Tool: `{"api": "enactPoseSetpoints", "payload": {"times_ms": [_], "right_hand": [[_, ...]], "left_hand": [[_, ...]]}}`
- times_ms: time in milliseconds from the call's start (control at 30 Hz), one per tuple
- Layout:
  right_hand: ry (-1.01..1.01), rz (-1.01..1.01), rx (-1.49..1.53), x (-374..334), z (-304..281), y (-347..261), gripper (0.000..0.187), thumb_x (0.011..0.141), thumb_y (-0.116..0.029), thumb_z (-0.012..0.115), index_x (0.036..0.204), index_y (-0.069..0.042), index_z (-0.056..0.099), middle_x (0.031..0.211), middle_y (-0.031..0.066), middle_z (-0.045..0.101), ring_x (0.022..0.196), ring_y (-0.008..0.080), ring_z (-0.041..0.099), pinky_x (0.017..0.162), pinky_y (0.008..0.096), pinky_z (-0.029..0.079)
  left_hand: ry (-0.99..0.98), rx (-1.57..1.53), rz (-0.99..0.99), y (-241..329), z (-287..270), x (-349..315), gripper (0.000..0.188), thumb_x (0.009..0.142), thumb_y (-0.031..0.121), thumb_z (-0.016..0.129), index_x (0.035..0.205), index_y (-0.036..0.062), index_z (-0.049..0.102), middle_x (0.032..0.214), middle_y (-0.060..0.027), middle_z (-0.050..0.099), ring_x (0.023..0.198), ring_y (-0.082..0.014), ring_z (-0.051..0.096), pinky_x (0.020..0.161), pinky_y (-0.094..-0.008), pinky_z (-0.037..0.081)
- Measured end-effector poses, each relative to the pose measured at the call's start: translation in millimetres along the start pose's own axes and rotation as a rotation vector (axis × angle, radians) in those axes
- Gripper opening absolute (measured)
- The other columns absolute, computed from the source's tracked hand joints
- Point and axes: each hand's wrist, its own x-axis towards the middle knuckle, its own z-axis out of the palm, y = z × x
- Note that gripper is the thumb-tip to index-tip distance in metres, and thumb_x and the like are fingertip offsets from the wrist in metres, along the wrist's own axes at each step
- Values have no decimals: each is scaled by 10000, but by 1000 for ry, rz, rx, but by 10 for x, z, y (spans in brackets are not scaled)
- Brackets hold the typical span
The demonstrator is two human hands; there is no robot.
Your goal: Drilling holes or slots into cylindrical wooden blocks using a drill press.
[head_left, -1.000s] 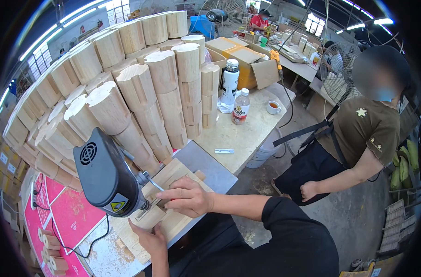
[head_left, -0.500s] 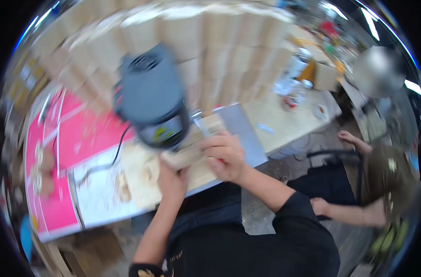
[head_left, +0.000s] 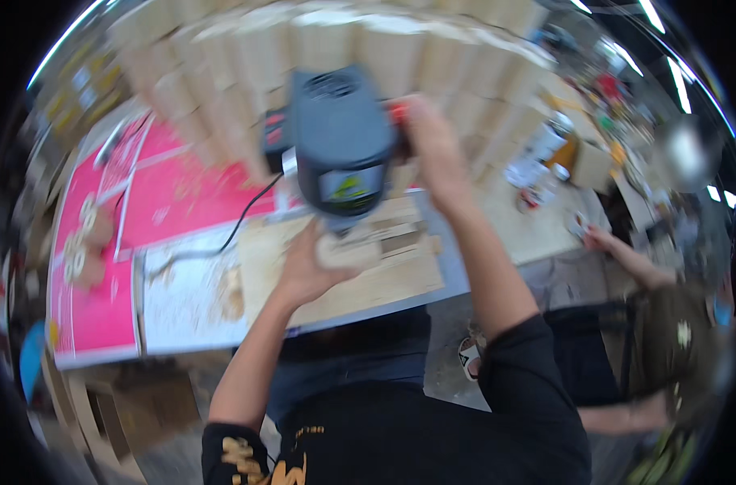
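Observation:
A dark grey drill press (head_left: 344, 121) stands over a plywood board (head_left: 416, 279) on the bench. My right hand (head_left: 434, 149) reaches up its right side and is closed round a red-ended handle (head_left: 398, 113). Below the drill head, my left hand (head_left: 303, 271) grips a pale wooden block (head_left: 348, 252) on the board, its thumb along the near side. Motion blur hides the block's exact shape and whether the drill touches it. Next to the block, wooden strips (head_left: 396, 241) with a rectangular gap lie on the board.
Tall stacks of wooden blocks (head_left: 328, 40) wall off the back. A black cable (head_left: 247, 218) crosses the pink-and-white bench top (head_left: 182, 206). Several wooden pieces (head_left: 85, 263) sit at the left. Bottles (head_left: 538, 174) stand at the right, where another person (head_left: 667, 339) sits.
My right hand has left the block area and moved up onto the drill's handle. My left hand stays at the block. The view has shifted, so the bench appears moved.

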Motion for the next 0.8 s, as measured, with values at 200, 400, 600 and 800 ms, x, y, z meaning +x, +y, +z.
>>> {"api": "enactPoseSetpoints", "payload": {"times_ms": [200, 400, 600, 800], "right_hand": [[-373, -11, -350, -797, -226, 965, 365, 906, -311, 723, 1154, -52, 658, 1031, 165, 683, 983, 296, 660, 841, 423, 509], [-613, 237, -480, -1457, -176, 858, 439, 763, -267, 818, 1163, -135, 695, 992, 138, 711, 946, 349, 665, 838, 424, 523], [-354, 265, -541, -1472, -510, 971, 351, 786, -107, 815, 1106, -27, 694, 916, 148, 670, 824, 254, 659, 756, 333, 547], [-329, 283, -456, -1422, -306, 897, 342, 773, -84, 815, 1086, -20, 694, 882, 155, 685, 730, 265, 648, 685, 361, 547]], "left_hand": [[-309, 83, -85, -37, -400, -467, 872, 551, 415, 927, 1204, -70, 610, 1169, -254, 646, 1096, -351, 630, 960, -398, 490], [-467, 31, -165, -237, -858, -826, 885, 514, 338, 949, 1185, -87, 558, 1053, -206, 670, 1015, -295, 656, 923, -370, 498], [53, 153, -105, -543, -1306, -1144, 677, 653, 10, 782, 1265, -19, 492, 1208, -232, 599, 1137, -387, 602, 984, -410, 479], [254, 271, 233, -535, -683, -1175, 648, 685, -42, 753, 1279, 46, 510, 1452, -261, 410, 1294, -469, 482, 1004, -464, 505]]}}
